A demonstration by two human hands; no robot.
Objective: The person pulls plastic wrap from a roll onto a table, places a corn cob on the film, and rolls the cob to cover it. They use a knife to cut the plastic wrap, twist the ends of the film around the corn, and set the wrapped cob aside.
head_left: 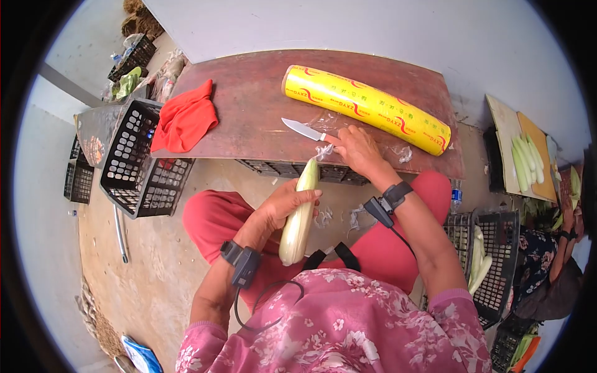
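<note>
Your left hand (283,205) is wrapped around the pale green, film-wrapped ear of corn (300,217) over your lap, long axis running from you up toward the brown wooden worktop (249,105). Just past its tip, your right hand (356,149) grips the small steel-bladed knife (305,130), blade pointing left. Beyond that lies the yellow roll of cling film (367,109).

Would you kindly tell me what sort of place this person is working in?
Probably an informal produce-packing spot on a bare floor. A cling film roll lies on a low board table, black plastic crates stand around, and wrapped corn is stacked nearby.
</note>
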